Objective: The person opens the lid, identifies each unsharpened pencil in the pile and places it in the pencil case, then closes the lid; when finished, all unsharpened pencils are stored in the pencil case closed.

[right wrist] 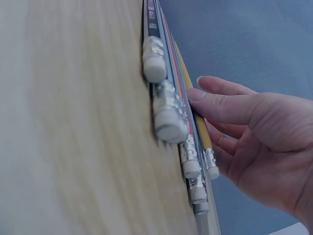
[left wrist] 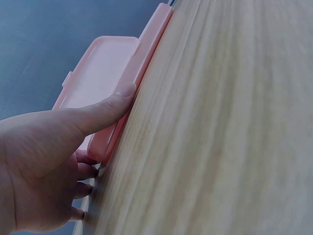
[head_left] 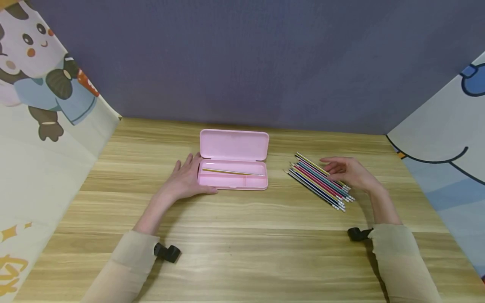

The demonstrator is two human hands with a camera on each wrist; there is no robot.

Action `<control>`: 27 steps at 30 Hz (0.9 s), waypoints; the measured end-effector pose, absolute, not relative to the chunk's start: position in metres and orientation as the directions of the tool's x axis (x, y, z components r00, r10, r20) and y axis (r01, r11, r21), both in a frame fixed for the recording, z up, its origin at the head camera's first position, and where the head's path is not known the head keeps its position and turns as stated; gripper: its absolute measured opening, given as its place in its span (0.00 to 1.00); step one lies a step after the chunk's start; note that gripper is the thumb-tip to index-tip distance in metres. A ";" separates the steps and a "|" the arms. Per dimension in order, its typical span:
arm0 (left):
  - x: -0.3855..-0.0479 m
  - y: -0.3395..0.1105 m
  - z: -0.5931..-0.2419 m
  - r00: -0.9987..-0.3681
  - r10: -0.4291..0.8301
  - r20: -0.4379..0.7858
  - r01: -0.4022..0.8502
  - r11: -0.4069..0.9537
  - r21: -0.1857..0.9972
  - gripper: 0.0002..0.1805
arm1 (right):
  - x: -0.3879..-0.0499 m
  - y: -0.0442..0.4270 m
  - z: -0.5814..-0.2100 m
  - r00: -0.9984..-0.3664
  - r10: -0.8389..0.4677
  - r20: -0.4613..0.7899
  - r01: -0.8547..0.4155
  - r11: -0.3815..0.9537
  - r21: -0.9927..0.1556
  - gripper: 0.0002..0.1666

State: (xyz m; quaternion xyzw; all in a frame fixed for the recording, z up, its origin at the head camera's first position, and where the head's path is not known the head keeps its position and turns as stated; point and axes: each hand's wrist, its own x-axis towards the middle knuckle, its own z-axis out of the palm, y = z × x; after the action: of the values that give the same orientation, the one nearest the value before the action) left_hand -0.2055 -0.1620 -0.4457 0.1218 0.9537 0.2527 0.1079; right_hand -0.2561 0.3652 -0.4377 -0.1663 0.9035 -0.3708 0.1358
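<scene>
An open pink pencil case lies on the table with its lid tilted back. One gold-coloured pencil rests in its long rear compartment. My left hand holds the case's left end, thumb along the front wall and the other fingers around the side, as the left wrist view shows. To the right, several striped pencils lie slanted in a bundle, eraser ends towards me. My right hand hovers at their far right side, its thumb by a yellow pencil; no pencil is visibly gripped.
The wooden table meets a dark grey-blue panel just behind the case. Cartoon-printed panels stand along the left and right sides. A small black device sits at each wrist.
</scene>
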 end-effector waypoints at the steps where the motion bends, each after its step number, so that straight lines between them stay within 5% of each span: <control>1: -0.206 -0.162 -0.446 -0.947 0.288 -0.145 0.178 0.843 0.507 0.65 | -0.256 0.365 -0.438 -0.907 -0.403 -0.121 -0.202 0.670 -0.714 0.34; 27: -0.206 -0.163 -0.448 -0.946 0.288 -0.146 0.179 0.843 0.507 0.65 | -0.254 0.365 -0.433 -0.933 -0.358 -0.045 -0.245 0.720 -0.650 0.28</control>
State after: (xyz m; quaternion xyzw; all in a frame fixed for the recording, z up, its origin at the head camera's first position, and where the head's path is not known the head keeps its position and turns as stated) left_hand -0.2063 -0.1630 -0.4481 0.1224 0.9539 0.2518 0.1086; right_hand -0.2541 0.3649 -0.4329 -0.1633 0.9235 -0.3369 0.0837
